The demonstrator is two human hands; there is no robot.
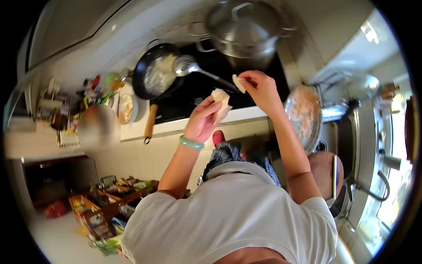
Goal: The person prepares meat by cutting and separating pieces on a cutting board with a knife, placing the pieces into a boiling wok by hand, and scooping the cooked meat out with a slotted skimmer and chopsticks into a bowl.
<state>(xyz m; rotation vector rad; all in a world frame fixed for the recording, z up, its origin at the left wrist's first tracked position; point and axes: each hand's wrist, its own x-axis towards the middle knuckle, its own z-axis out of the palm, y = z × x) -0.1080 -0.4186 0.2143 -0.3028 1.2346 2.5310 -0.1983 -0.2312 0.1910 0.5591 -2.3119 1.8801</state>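
Over the front of the black hob, my left hand (203, 116) is closed on a pale, flat piece of food (222, 105) of a kind I cannot make out. A smaller pale piece (238, 83) is pinched between the fingertips of my right hand (260, 90). The two pieces are apart. Up and to the left, a black wok (143, 83) with a wooden handle (150, 123) has whitish food (159, 75) in it. A slotted metal skimmer (185, 65) with a dark handle lies between the wok and my right hand.
A large lidded steel pot (246, 31) stands at the back of the hob (206, 88). On the right are an oval dish (303, 114) of pale orange slices, a round board (323, 174) and a sink (347, 145). Left of the wok sit a plate (126, 109) and several jars.
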